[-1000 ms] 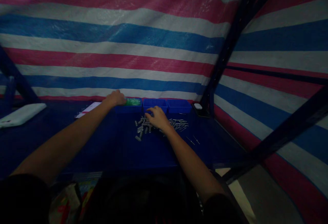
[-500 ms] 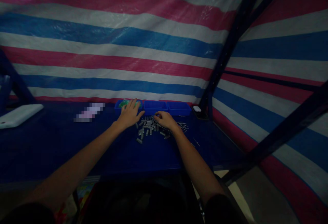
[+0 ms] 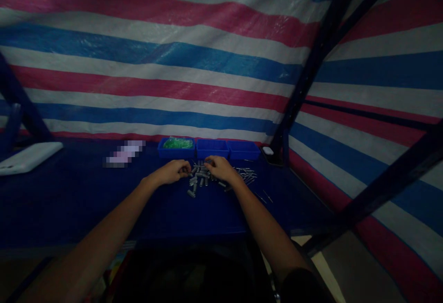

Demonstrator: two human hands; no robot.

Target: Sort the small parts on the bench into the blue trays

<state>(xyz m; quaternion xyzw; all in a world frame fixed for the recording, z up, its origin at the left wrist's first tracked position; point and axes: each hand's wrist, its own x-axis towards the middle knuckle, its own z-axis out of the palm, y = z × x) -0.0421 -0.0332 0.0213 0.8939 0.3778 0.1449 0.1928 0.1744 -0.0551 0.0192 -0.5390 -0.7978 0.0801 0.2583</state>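
Observation:
Short grey cylinders [image 3: 201, 174] lie in a loose pile on the blue table. At the pile's left edge is my left hand [image 3: 176, 172], its fingers curled inward to a pinch. My right hand [image 3: 219, 167] reaches over the upper right of the pile, thumb and fingers drawn together at the cylinders. Whatever either hand pinches is too small and dark to make out. Thin metal pins [image 3: 246, 174] lie scattered just right of my right hand, some partly hidden behind it.
Behind the pile stand a blue bin with green plastic pieces [image 3: 178, 143], a middle blue bin [image 3: 212, 155] and a right blue bin [image 3: 243, 156]. A white case [image 3: 267, 150] rests on a dark flat object at right. A white device [image 3: 32, 156] lies far left; dark posts [image 3: 301, 81] flank the table.
My left hand has come down from over the green-filled bin to the pile's left edge, its spread fingers now curled. My right hand stays at the pile. The view has shifted slightly.

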